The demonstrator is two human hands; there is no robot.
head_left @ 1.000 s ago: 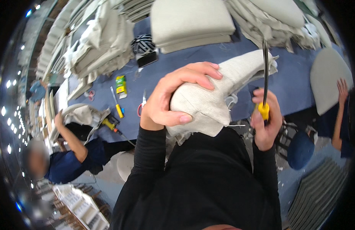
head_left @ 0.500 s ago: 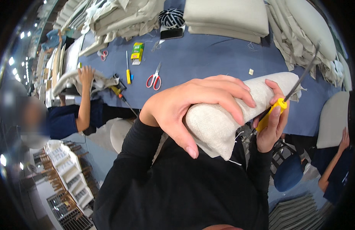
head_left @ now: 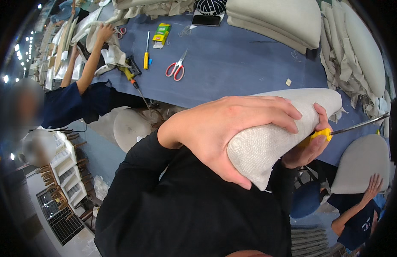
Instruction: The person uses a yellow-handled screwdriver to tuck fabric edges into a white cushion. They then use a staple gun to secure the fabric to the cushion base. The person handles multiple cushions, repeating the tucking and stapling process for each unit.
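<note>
A padded piece covered in beige woven fabric [head_left: 267, 147] is held up over the near edge of the table, its narrow end toward my body. My left hand [head_left: 232, 130] wraps over it from the left, fingers across the top and thumb along the near end. On the right side, my right hand [head_left: 310, 150] grips a yellow-handled screwdriver [head_left: 321, 135], whose long metal shaft points out to the right. Two fingers of that hand also press against the fabric. The underside of the padded piece is hidden.
On the blue table [head_left: 232, 64] lie red-handled scissors [head_left: 176, 68], another yellow screwdriver [head_left: 146, 59], a green-yellow box [head_left: 161, 35] and a phone [head_left: 206, 20]. Beige cushions [head_left: 273, 19] are stacked at the back. Co-workers handle a beige cover [head_left: 108, 55] at left and a padded panel [head_left: 363, 165] at right.
The screwdriver shaft has swung from pointing up and right to nearly level rightward. The padded piece sits slightly lower and further right in view. The left co-worker's cover has moved away from me.
</note>
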